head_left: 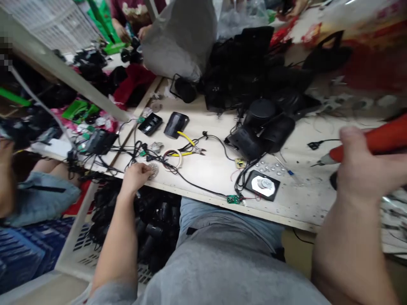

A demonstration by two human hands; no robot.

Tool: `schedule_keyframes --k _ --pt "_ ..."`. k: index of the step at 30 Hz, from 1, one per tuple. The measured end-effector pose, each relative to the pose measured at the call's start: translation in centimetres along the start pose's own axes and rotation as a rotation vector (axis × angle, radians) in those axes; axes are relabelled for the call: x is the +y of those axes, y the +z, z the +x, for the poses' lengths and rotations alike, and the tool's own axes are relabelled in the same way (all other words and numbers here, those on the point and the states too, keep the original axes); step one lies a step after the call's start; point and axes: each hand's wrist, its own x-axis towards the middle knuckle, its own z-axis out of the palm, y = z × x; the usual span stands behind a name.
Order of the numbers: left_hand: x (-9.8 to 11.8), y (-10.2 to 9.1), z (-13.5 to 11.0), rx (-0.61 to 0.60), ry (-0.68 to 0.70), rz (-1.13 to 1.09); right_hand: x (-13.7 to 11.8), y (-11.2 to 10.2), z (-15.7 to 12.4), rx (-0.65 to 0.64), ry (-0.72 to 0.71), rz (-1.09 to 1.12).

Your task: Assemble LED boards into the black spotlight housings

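the disc lies left of the middle of the frame, near the front edge of the table, just to the right of the left hand. it is round, so it has no long axis. the left fingertips touch its edge; whether they pinch it, i cannot tell. the right hand, far at the right, is clenched around the red driver, whose tip points left. no brand or writing can be read.
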Motion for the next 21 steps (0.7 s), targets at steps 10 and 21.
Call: schedule_keyframes --k 10,21 --pt "-1.7 0.2 0.5 0.190 0.071 -0.081 -8.9 -1.5 -5.0 -0.149 0.094 0.275" --pt "8.4 1.2 -5.5 0.152 0.331 -0.815 -13.7 -2.5 -6.2 -0.146 0.184 0.572"
